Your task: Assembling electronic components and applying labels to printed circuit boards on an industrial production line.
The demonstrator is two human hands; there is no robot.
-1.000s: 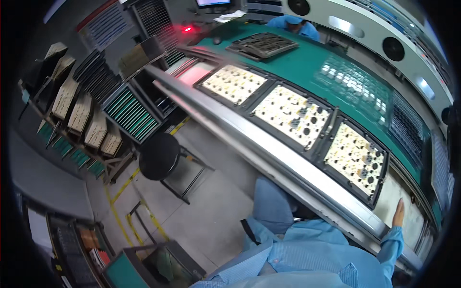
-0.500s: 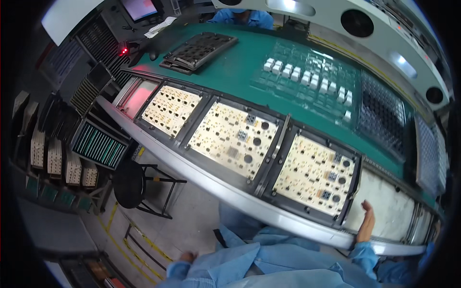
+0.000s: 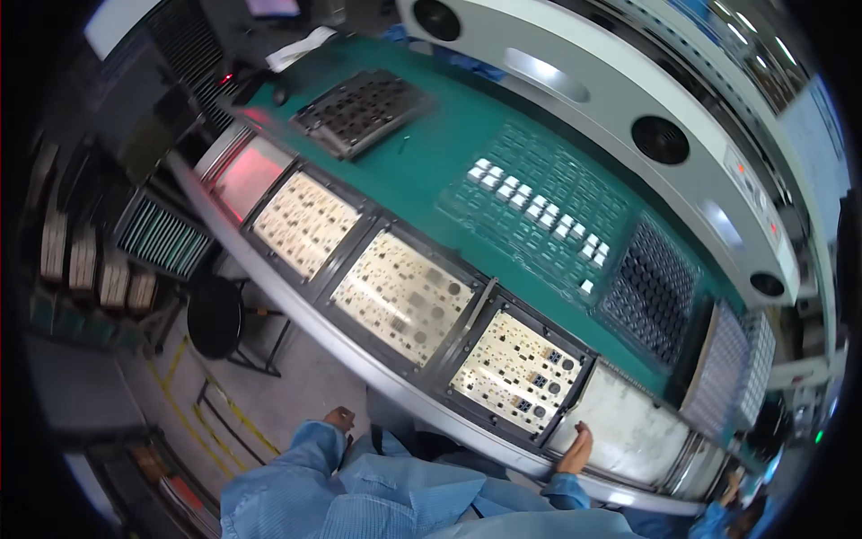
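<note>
In the head view, two hands of the person show, each in a blue sleeve. The right hand (image 3: 576,449), low and right of the middle, is spread with straight fingers and holds nothing that shows. It is just beside the corner of the nearest black frame, at the metal rail (image 3: 346,359); I cannot tell if it touches. The left hand (image 3: 339,419), low in the frame and left of the middle, has bent fingers near the rail. I cannot tell if it grips anything.

Three pale boards (image 3: 507,373) lie in three black frames, in a slanting row across the middle. The right board has three dark round parts and three small dark blocks. The middle board has three round parts too.

On the green table (image 3: 426,193) is one dark plate (image 3: 359,110), upper left. Right of it is one clear tray (image 3: 521,135) with small white blocks, too blurry to count surely. Next comes one dark tray (image 3: 646,292), then two pale trays (image 3: 718,364) at the right.

The white machine (image 3: 593,112) up top has three black fans. Marks on its panel are too small to read. One black stool (image 3: 214,316) stands at lower left. One hand of another person (image 3: 732,485) shows at lower right.
</note>
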